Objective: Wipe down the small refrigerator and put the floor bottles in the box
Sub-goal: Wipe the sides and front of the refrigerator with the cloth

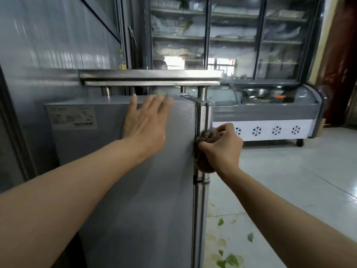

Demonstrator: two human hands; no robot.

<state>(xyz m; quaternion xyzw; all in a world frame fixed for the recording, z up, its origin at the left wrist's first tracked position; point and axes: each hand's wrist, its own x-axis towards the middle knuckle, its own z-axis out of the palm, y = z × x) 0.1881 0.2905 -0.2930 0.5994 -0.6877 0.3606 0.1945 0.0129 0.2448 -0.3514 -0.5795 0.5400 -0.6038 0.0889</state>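
Glass-door display cabinet (pixel 231 39) fills the back wall, shelves stacked inside, contents blurred. Below it a chest freezer (pixel 270 117) with curved glass lid and snowflake marks on its white front panel. Tiled floor (pixel 299 180) on the right, green leaf scraps (pixel 231 260) scattered near the fridge base.

Small refrigerator (pixel 135 190) stands front-centre, grey side panel facing the camera, door edge on its right. Label sticker (pixel 73 117) on the upper left of that panel. Steel rack (pixel 150 77) sits on short legs on top of the fridge.

Left hand (pixel 146 120): fingers straight, palm flat against the upper side panel, fingertips reaching the top edge. Holds nothing.

Right hand (pixel 222 146): fingers curled round a dark brown cloth (pixel 209 135), pressing it to the door edge strip, about a third of the way down.

No floor bottles or box in view.
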